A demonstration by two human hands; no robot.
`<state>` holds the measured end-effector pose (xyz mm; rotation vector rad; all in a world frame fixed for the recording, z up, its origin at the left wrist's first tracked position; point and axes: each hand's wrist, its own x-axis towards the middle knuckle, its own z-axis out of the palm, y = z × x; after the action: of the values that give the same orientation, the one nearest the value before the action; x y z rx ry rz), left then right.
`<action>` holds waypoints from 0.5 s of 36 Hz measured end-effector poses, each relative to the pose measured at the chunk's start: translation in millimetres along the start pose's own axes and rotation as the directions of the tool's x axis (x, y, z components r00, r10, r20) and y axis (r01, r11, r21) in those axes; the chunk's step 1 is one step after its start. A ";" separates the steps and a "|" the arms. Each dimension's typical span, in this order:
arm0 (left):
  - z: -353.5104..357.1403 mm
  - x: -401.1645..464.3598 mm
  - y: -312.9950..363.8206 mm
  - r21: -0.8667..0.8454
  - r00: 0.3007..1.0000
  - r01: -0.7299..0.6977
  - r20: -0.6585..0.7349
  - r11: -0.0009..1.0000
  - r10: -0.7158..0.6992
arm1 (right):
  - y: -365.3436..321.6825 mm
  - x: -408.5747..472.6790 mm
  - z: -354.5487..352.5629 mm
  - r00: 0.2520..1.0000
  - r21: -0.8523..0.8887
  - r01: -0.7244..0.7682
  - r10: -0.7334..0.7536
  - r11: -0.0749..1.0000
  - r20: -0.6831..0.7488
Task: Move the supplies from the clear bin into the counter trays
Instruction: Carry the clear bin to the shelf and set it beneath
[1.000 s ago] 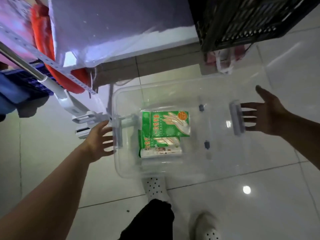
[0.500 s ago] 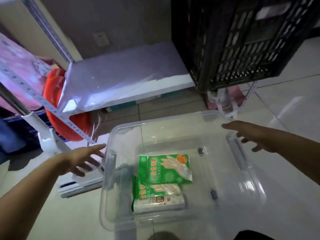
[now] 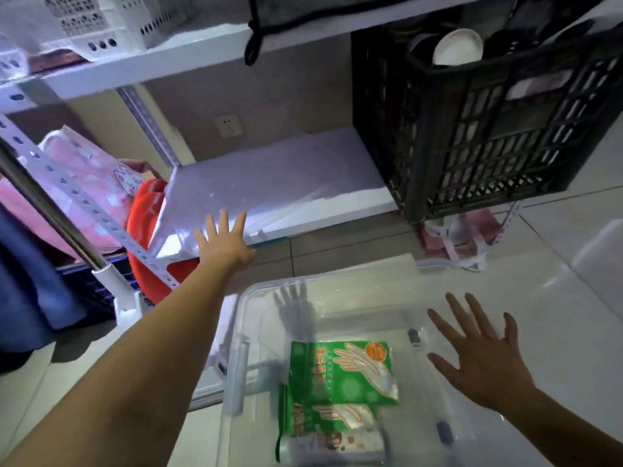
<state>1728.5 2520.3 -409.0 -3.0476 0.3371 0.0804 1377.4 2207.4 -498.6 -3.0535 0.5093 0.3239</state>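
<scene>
The clear bin stands on the tiled floor in front of me, without a lid. Inside it lie green packs of disposable gloves, overlapping, with a pale pack at the near end. My left hand is stretched forward with fingers spread, over the front edge of the low white shelf, holding nothing. My right hand hovers open above the bin's right side, fingers spread, clear of the packs.
A black lattice crate with bowls sits on the right of the shelf. A white perforated basket rests on the upper shelf. An orange bag and a metal pole stand at the left.
Both hands have let go of the bin's sides and risen. The left hand has reached forward to the shelf edge. The view has tilted up, so the bin now lies lower in frame.
</scene>
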 end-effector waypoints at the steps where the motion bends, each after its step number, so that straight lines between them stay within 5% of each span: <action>1: 7.9 5.1 -1.6 0.040 1.000 0.001 0.009 0.999 -0.002 | 0.7 1.3 1.6 1.000 0.013 -0.010 0.010 1.000 -0.008; 11: 44.0 24.5 -0.9 0.058 0.995 0.090 0.048 0.994 -0.093 | -0.8 8.0 16.5 0.995 0.061 -0.027 0.033 0.998 -0.092; 15: 39.1 19.4 -0.9 0.080 0.995 0.048 -0.094 0.996 -0.041 | 3.2 7.0 22.6 0.988 0.069 -0.007 0.018 0.998 -0.154; 18: 29.6 8.3 -0.5 0.094 0.996 -0.040 -0.075 0.995 0.047 | 5.1 8.4 22.3 0.986 0.062 -0.001 0.012 0.998 -0.168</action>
<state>1735.4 2521.4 -438.9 -2.9574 0.4004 -0.0490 1379.0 2201.3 -522.2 -3.0345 0.5259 0.0488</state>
